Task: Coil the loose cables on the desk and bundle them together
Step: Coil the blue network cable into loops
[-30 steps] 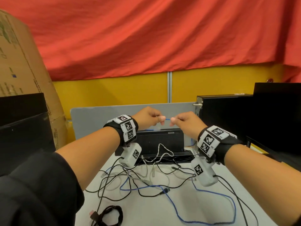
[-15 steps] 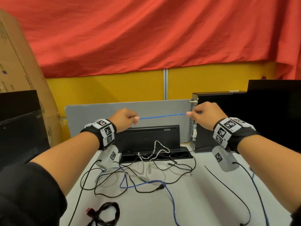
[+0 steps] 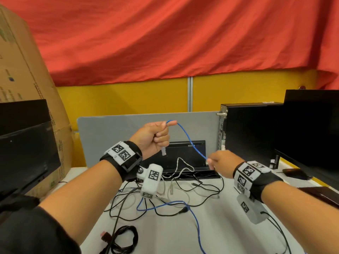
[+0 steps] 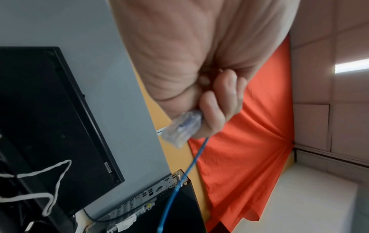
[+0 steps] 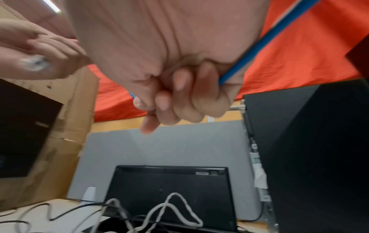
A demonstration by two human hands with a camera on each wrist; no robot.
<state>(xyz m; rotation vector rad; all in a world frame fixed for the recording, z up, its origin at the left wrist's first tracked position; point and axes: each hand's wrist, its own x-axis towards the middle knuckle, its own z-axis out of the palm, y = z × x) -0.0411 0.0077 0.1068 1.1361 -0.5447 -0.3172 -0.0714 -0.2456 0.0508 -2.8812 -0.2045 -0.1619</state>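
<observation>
A blue cable (image 3: pixel 190 143) arcs in the air between my two hands. My left hand (image 3: pixel 161 131) is raised, fingers curled round the cable's end, and its clear plug (image 3: pixel 163 150) hangs below the fist; the left wrist view shows the plug (image 4: pixel 181 127) against my fingers. Lower and to the right, my right hand (image 3: pixel 211 162) grips the same cable in a fist (image 5: pixel 257 47). The rest of the blue cable (image 3: pixel 195 219) trails over the white desk (image 3: pixel 165 233), through a tangle of black and white cables (image 3: pixel 183 189).
A coiled black cable (image 3: pixel 124 239) with a red plug lies at the near left. A black box (image 3: pixel 185 154) and grey divider (image 3: pixel 110 134) stand behind the tangle. A PC tower (image 3: pixel 247 134) and monitor (image 3: pixel 311 125) stand right; another monitor (image 3: pixel 23 143) and cardboard box (image 3: pixel 22 70) left.
The hands first drew apart, pulling the blue cable taut and level. Now the left hand has risen and turned, the right has dropped and come inward, and the cable slopes in a slack arc.
</observation>
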